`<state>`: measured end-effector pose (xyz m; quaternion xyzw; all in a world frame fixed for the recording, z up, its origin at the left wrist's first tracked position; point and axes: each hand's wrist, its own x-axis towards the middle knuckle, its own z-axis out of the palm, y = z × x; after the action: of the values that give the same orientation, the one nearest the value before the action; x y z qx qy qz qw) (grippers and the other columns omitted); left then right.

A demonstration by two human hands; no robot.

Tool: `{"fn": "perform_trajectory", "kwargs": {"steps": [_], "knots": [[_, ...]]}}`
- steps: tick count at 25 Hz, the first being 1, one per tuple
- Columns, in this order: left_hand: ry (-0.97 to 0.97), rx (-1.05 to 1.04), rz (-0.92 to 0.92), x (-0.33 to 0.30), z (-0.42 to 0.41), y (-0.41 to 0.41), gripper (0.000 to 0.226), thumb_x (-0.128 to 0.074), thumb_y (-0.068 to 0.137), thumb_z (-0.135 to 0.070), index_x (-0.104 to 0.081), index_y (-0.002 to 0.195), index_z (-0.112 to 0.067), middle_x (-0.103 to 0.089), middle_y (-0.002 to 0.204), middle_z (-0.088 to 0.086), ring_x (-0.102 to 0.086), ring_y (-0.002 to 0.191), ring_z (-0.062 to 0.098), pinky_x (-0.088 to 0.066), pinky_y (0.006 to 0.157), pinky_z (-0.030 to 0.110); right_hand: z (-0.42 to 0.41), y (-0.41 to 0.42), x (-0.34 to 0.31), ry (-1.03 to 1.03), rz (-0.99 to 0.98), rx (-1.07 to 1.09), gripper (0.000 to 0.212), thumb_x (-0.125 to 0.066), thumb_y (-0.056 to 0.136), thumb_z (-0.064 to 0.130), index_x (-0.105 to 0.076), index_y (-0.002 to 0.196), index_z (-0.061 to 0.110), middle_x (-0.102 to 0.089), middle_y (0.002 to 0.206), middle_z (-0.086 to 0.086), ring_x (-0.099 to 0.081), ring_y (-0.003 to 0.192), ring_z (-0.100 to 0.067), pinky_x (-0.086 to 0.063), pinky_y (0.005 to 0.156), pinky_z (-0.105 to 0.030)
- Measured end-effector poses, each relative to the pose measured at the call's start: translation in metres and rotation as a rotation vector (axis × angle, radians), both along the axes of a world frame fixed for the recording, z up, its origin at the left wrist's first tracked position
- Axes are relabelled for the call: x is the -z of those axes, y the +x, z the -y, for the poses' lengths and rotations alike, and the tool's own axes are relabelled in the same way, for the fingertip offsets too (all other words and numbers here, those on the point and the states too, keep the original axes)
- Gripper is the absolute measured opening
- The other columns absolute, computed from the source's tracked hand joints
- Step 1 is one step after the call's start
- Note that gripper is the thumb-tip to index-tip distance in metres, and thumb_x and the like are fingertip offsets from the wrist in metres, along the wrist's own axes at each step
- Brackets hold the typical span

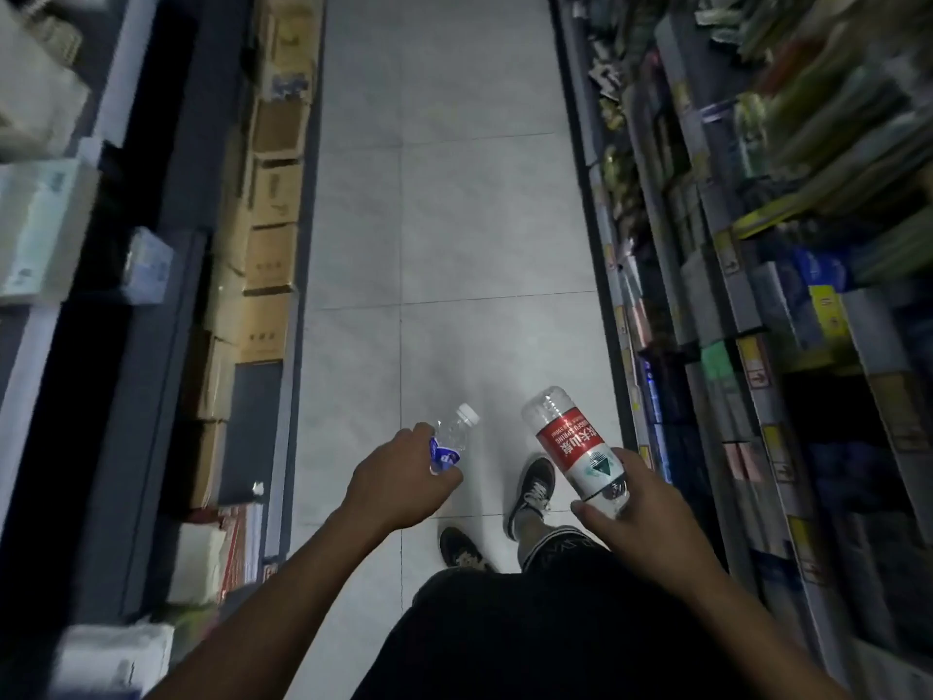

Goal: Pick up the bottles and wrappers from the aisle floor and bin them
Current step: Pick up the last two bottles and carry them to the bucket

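Note:
My left hand (399,479) grips a small clear plastic bottle (451,439) with a white cap and a blue label, the cap pointing away from me. My right hand (628,517) holds a larger clear bottle (573,447) with a red and white label by its neck end, its base pointing up and away. Both bottles are held above the grey tiled aisle floor (444,219). No wrappers and no bin show in this view.
Shelving on the left carries a row of cardboard boxes (275,194) along the aisle edge. Shelves packed with goods (757,295) line the right side. My feet in dark shoes (530,490) stand on the tiles below my hands.

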<state>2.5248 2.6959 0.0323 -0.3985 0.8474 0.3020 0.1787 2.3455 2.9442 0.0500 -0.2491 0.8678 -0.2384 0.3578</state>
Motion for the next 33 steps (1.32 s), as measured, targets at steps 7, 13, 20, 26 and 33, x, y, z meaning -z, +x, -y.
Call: {"fn": "perform_trajectory", "kwargs": {"steps": [7, 13, 20, 26, 33], "knots": [[0.007, -0.003, 0.077, 0.005, 0.031, -0.086, 0.039, -0.052, 0.081, -0.058, -0.050, 0.110, -0.033, -0.058, 0.096, -0.010, -0.060, 0.082, 0.014, -0.050, 0.071, 0.033, 0.041, -0.096, 0.010, 0.007, 0.067, 0.019, 0.055, -0.079, 0.077, 0.050, -0.048, 0.121, 0.041, -0.067, 0.095, 0.018, -0.065, 0.080, 0.001, -0.058, 0.071, -0.032], [0.079, -0.190, 0.126, 0.017, 0.065, -0.091, 0.038, -0.055, 0.083, -0.060, -0.052, 0.109, -0.032, -0.062, 0.098, -0.010, -0.062, 0.083, 0.011, -0.052, 0.074, 0.033, 0.134, -0.160, 0.013, -0.005, 0.060, -0.188, 0.056, -0.075, 0.079, 0.056, -0.045, 0.124, 0.043, -0.065, 0.099, 0.018, -0.062, 0.084, 0.000, -0.057, 0.074, -0.035], [0.085, -0.370, 0.116, 0.035, 0.189, -0.116, 0.040, -0.060, 0.092, -0.057, -0.052, 0.116, -0.027, -0.065, 0.105, -0.006, -0.064, 0.087, 0.013, -0.055, 0.081, 0.032, 0.293, -0.223, 0.010, -0.012, 0.016, -0.333, 0.059, -0.073, 0.080, 0.059, -0.043, 0.128, 0.041, -0.064, 0.101, 0.018, -0.064, 0.084, -0.003, -0.058, 0.072, -0.038], [0.025, -0.254, 0.020, 0.013, 0.323, -0.196, 0.036, -0.057, 0.087, -0.056, -0.051, 0.110, -0.029, -0.061, 0.096, -0.008, -0.061, 0.080, 0.011, -0.050, 0.067, 0.032, 0.366, -0.269, -0.002, -0.006, 0.014, -0.193, 0.058, -0.076, 0.080, 0.055, -0.048, 0.127, 0.035, -0.063, 0.100, 0.018, -0.065, 0.083, -0.003, -0.058, 0.070, -0.033], [0.011, -0.057, 0.020, 0.006, 0.436, -0.336, 0.033, -0.055, 0.085, -0.056, -0.051, 0.106, -0.032, -0.059, 0.092, -0.012, -0.060, 0.078, 0.009, -0.044, 0.062, 0.030, 0.402, -0.341, -0.002, -0.013, 0.026, 0.045, 0.057, -0.080, 0.080, 0.051, -0.048, 0.127, 0.039, -0.066, 0.099, 0.019, -0.064, 0.084, 0.001, -0.052, 0.067, -0.027]]}}
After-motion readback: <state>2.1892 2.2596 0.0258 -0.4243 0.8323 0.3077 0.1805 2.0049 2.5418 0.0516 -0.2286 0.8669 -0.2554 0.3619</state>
